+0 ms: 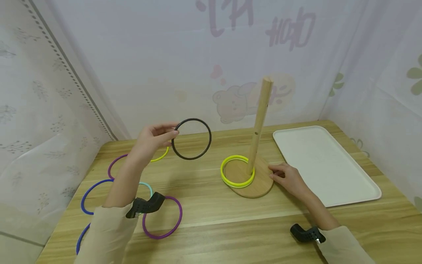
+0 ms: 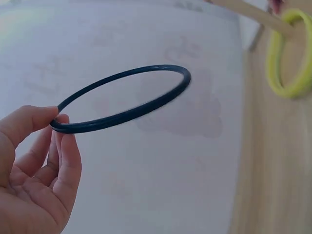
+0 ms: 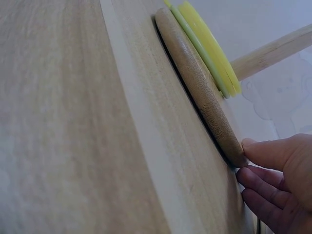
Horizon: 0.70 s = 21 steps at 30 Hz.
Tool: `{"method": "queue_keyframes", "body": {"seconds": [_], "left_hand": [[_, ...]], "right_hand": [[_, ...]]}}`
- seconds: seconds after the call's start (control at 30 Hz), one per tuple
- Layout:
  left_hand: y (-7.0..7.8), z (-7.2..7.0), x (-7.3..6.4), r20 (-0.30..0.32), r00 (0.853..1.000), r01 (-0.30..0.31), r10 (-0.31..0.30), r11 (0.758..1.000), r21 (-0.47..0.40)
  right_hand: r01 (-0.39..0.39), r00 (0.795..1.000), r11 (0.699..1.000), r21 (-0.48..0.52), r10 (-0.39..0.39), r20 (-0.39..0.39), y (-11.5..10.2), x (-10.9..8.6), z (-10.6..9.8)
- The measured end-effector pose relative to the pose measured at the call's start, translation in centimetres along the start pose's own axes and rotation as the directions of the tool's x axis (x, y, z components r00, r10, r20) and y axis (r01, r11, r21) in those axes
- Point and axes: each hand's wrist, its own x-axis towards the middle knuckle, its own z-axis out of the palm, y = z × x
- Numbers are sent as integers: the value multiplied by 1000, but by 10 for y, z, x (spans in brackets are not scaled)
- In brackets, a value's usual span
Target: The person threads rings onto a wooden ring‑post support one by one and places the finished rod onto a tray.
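Note:
My left hand (image 1: 148, 143) pinches a thin black ring (image 1: 210, 137) by its left side, between thumb and fingers. Held above the table, the ring is left of a wooden peg (image 1: 258, 124) that rises from a round wooden base (image 1: 263, 179). In the left wrist view, the black ring (image 2: 131, 115) appears as a narrow, tilted oval. A yellow ring (image 3: 209, 41) and a pale green ring (image 3: 195, 48) lie stacked around the peg on the base. My right hand (image 1: 288, 179) grips the base's right edge, thumb above and fingers lower at the rim.
On the table's left lie a near purple ring (image 1: 180, 214), a far purple ring (image 1: 109, 168), a blue ring (image 1: 82, 200), another blue ring (image 1: 78, 242), a turquoise ring (image 1: 150, 189) and a yellow ring (image 1: 160, 157). Right of the base is a white tray (image 1: 329, 165).

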Motion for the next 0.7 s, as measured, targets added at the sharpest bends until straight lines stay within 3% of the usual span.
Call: {"method": "queue_keyframes", "body": {"seconds": [0.1, 0.17, 0.23, 0.37, 0.43, 0.53, 0.6, 0.7], "left_hand": [[23, 11, 6, 9, 998, -60, 63, 983, -175], [39, 20, 10, 14, 995, -90, 99, 946, -312], [54, 29, 13, 22, 990, -113, 137, 890, -443], [83, 48, 17, 38, 978, -138, 207, 769, -624], [94, 58, 19, 40, 972, -140, 232, 705, -696], [107, 72, 23, 38, 970, -130, 242, 638, -759], [111, 81, 26, 37, 974, -115, 225, 623, -774], [110, 92, 32, 33, 984, -87, 172, 642, -762]], "right_hand": [[-1, 1000, 1000, 2, 1, 0, 0, 0, 0], [0, 1000, 1000, 2, 0, -2, -1, 0, 0], [2, 1000, 1000, 1, -2, -3, 0, 0, 0], [4, 1000, 1000, -2, -4, -3, 0, 0, 0], [7, 1000, 1000, -2, -7, -4, 1, 0, 0], [10, 1000, 1000, -1, -10, -3, 1, -1, 0], [12, 1000, 1000, 1, -12, -6, 1, -1, 0], [15, 1000, 1000, 4, -15, -10, 2, 0, 1]]}}
